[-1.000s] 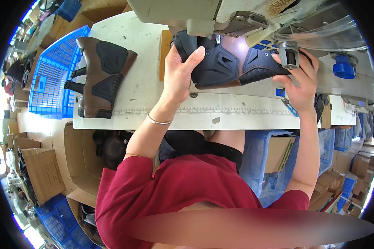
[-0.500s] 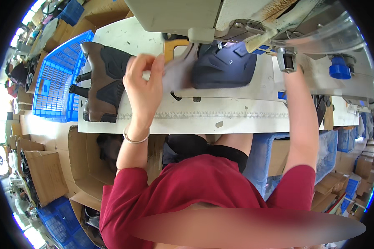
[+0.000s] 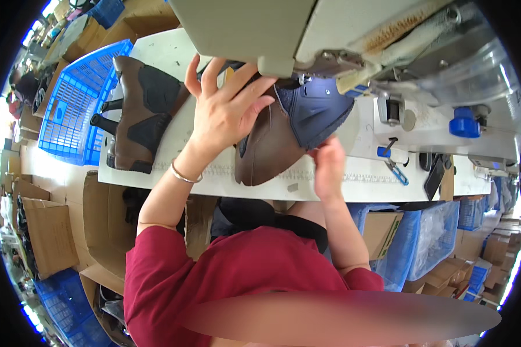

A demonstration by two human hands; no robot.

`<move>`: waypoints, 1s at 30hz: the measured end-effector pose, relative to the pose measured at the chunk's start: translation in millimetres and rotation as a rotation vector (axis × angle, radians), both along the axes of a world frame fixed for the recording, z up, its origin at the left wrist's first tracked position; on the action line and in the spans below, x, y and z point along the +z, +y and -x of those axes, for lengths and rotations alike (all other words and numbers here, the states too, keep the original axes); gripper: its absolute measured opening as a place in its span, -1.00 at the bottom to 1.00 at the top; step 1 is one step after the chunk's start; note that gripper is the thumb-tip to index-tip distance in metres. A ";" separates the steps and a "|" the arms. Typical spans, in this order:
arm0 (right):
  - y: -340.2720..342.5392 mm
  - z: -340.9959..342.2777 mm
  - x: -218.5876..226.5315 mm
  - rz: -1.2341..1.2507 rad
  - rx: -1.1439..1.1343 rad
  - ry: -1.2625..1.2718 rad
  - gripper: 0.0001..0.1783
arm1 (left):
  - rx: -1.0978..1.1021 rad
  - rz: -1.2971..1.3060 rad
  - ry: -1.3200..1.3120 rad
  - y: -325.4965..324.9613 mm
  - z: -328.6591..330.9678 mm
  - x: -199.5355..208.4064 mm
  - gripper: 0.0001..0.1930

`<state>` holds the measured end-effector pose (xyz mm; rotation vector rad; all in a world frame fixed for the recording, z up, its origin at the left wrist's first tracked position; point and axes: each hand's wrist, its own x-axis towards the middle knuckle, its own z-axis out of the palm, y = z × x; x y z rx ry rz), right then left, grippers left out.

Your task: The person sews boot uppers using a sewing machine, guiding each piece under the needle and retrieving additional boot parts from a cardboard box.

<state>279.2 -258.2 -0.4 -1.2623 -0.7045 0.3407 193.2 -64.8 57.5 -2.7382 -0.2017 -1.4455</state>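
A brown and dark blue boot upper lies tilted under the sewing machine head, its blue panel near the needle area. My left hand is over the upper's left side, fingers spread beneath the machine's edge; the fingertips are partly hidden. At the blue panel's lower edge, my right hand pinches the boot upper between thumb and fingers, slightly blurred. Another brown and black boot upper lies on the left of the white worktable.
The sewing machine overhangs the far side. A blue basket stands at the left. Small snips with a blue handle and a dark phone-like object lie on the right. A cardboard box sits below the table's front edge.
My right hand has come back from beside the machine to the boot upper's near edge. My left hand has moved right onto the upper, its fingers spreading. The upper's brown part has swung nearer.
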 end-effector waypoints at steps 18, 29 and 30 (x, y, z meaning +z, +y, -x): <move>45.5 35.4 9.0 -0.071 -0.113 0.204 -0.60 | -0.150 0.050 0.029 20.7 -12.3 2.7 -0.80; -9.4 -46.2 39.1 0.212 0.120 0.317 -0.76 | 0.086 -0.485 0.203 -20.5 43.2 49.2 -0.72; -12.9 -63.2 45.0 0.353 0.167 0.290 -0.77 | 0.094 -0.461 0.254 -27.9 47.7 52.1 -0.71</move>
